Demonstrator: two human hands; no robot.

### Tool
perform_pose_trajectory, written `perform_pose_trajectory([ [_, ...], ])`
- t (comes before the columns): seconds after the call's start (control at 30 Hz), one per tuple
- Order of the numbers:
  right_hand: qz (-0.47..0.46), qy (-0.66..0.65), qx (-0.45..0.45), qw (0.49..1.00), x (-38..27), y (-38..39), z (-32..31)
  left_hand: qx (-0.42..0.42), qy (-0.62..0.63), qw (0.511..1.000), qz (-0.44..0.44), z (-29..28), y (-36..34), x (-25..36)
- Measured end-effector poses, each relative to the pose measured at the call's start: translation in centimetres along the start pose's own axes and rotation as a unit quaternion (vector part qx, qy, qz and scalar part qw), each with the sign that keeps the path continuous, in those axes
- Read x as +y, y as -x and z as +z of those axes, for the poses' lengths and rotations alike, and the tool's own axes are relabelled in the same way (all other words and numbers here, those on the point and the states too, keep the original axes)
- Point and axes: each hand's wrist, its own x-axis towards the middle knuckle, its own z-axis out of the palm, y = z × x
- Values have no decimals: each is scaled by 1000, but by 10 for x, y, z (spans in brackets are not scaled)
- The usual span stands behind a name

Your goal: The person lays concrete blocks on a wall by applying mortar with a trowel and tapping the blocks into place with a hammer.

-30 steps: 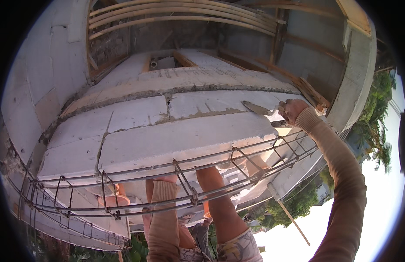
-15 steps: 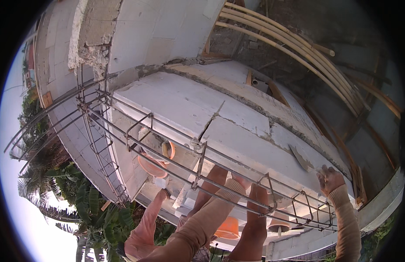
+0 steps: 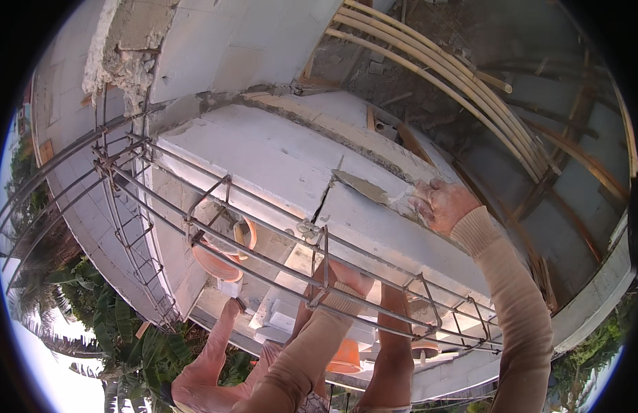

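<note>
My right hand (image 3: 445,208) is closed around a mortar-smeared trowel. The grey trowel blade (image 3: 362,187) lies low over the top of the white block wall (image 3: 264,151), beside the crack-like joint (image 3: 323,199) between two blocks. My left hand (image 3: 353,277) is down at the wall's near side, behind the steel bars. Its fingers are hidden, so what it touches cannot be made out. A long rebar cage (image 3: 277,229) runs along the near side of the wall, between me and the blocks. Some grey mortar (image 3: 308,230) sticks at the joint's near end.
Orange buckets (image 3: 215,261) (image 3: 345,358) stand below the cage. Another person's arm (image 3: 212,358) reaches toward the left bucket. Upright rebar (image 3: 129,227) and a rough concrete column (image 3: 122,58) stand at left. Bamboo poles (image 3: 456,82) lie at the far right. Plants (image 3: 147,344) grow below.
My right hand has moved left and away from me along the wall, bringing the trowel blade to the block joint. My left hand stays near the wall's near side. The view has shifted slightly.
</note>
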Motion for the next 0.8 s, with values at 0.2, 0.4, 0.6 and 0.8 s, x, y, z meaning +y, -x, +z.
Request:
perform_pose_trajectory([
  [0.2,-31,-124,44,991,-14,-4,5,43,-106,991,71,-4,2,-1],
  [0.4,-26,-82,8,996,-28,-16,3,28,-62,993,101,-53,-20,20],
  [0.6,69,49,-38,996,5,-16,12,23,10,999,35,-11,-22,30],
  [0.8,-6,-69,41,997,-58,7,1,-103,63,993,-19,-70,-31,44],
])
